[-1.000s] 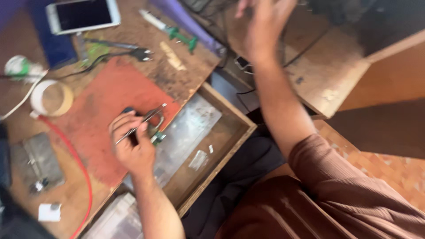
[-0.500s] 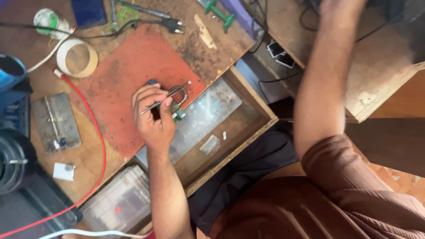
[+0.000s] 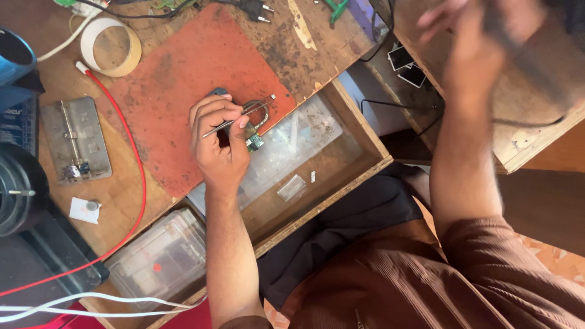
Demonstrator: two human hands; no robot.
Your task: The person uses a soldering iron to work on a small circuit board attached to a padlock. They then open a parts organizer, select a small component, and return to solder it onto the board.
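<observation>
Moved: view shifted since half a second back, mat and drawer now further right and lower in frame; left hand (image 3: pixel 220 145) same pose on the mat, right hand (image 3: pixel 481 45) swung from the top edge down into view over the side bench.
Meaning: left-side hold unchanged, work piece kept pinned; right hand apparently fetching something, not yet back at the piece.
Left grip: fingers closed round thin metal tweezers (image 3: pixel 239 117), tips pointing up-right from the knuckles.
Piece: small green-and-metal part (image 3: pixel 254 141) just right of the fingertips, at the red mat (image 3: pixel 177 79) edge, above the open wooden drawer (image 3: pixel 341 176).
Left of grip: metal jig plate (image 3: pixel 76 141), red cable (image 3: pixel 137 183), tape roll (image 3: pixel 111 45) up-left.
Below grip: clear plastic box (image 3: pixel 161 256).
Right grip: blurred by motion; dark long object seemingly in it, closure and identity can't be told.
Hidden: dark thing under left fingers mostly covered; whether tweezer tips touch the part unclear; right forearm covers part of the bench.
</observation>
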